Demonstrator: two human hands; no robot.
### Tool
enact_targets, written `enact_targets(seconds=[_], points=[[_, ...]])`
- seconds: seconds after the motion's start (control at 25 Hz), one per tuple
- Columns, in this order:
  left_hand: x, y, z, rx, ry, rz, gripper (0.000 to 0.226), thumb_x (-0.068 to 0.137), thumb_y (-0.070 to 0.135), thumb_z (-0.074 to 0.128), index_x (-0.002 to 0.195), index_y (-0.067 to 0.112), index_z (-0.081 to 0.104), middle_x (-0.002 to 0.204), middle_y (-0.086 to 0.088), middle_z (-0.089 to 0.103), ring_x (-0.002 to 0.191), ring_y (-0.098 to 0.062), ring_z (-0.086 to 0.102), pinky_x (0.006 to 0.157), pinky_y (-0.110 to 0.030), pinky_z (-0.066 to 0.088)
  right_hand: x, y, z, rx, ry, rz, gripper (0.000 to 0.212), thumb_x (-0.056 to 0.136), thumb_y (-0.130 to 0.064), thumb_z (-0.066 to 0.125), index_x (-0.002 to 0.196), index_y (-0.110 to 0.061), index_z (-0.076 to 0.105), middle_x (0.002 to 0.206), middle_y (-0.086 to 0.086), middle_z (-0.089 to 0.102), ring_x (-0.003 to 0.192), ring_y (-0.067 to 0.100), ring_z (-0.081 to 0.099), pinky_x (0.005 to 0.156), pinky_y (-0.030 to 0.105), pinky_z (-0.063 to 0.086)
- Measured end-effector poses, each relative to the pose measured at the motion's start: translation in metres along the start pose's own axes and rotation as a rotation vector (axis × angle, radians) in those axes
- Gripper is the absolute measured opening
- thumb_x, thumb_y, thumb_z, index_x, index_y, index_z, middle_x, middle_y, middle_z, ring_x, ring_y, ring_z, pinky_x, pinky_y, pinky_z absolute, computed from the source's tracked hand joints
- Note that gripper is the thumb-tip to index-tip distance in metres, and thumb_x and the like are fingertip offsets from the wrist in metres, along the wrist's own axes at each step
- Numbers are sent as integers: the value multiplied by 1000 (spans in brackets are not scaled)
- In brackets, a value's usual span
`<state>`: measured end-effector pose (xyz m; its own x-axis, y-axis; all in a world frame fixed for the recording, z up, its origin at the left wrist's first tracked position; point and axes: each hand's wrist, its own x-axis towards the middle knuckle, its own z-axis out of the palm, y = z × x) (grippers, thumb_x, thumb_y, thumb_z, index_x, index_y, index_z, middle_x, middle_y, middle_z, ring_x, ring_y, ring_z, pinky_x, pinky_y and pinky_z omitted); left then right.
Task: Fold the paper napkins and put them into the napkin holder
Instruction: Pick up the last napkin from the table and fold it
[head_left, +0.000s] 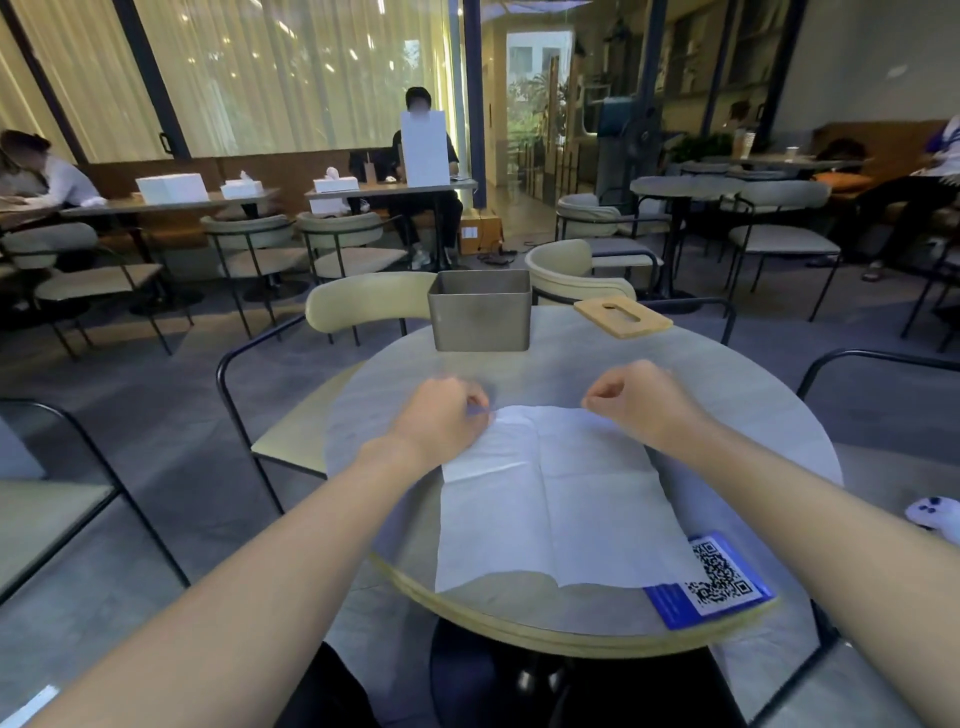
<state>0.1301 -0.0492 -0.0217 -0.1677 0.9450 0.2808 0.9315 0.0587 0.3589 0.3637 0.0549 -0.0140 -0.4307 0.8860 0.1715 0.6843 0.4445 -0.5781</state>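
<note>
White paper napkin (550, 499) spread flat on the round grey counter (769, 415).
Its far corners are pinched by the left hand (441, 415) and right hand (641, 400), both clenched.

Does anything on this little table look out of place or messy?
Mostly tidy. The wooden lid lies off the metal napkin holder, beside it on the right. The unfolded napkin overhangs the table's near edge and covers a corner of the QR card.

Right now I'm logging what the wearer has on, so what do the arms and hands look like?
Both forearms are bare as far as the frame shows: no sleeves in view. The left hand and right hand wear no gloves, and no watch, bracelet or ring is visible on either.
</note>
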Motion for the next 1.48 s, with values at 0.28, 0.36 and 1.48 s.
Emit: enact_targets(seconds=[0.28, 0.36, 1.48], points=[[-4, -6, 12, -13, -23, -39, 12, 93, 17, 63, 94, 12, 74, 95, -3, 70, 99, -25, 65, 81, -27, 44, -10, 15, 0, -73, -24, 61, 12, 92, -26, 72, 90, -22, 83, 90, -2, 79, 87, 17, 71, 80, 34, 58], [-4, -5, 10, -16, -48, -32, 12, 91, 13, 61, 87, 15, 72, 86, 2, 65, 95, -25, 65, 81, -30, 49, -8, 12, 0, -93, -52, 45, 12, 94, -24, 71, 86, -23, 80, 91, -1, 78, 87, 17, 70, 76, 31, 54], [29, 6, -62, -501, 369, -229, 31, 88, 6, 66, 117, 14, 61, 73, 8, 44, 65, -7, 43, 53, -9, 37, 37, -60, -2, 481, 255, -58, 13, 96, -2, 66, 107, -6, 70, 76, -8, 47, 72, 13, 46, 50, 6, 38]])
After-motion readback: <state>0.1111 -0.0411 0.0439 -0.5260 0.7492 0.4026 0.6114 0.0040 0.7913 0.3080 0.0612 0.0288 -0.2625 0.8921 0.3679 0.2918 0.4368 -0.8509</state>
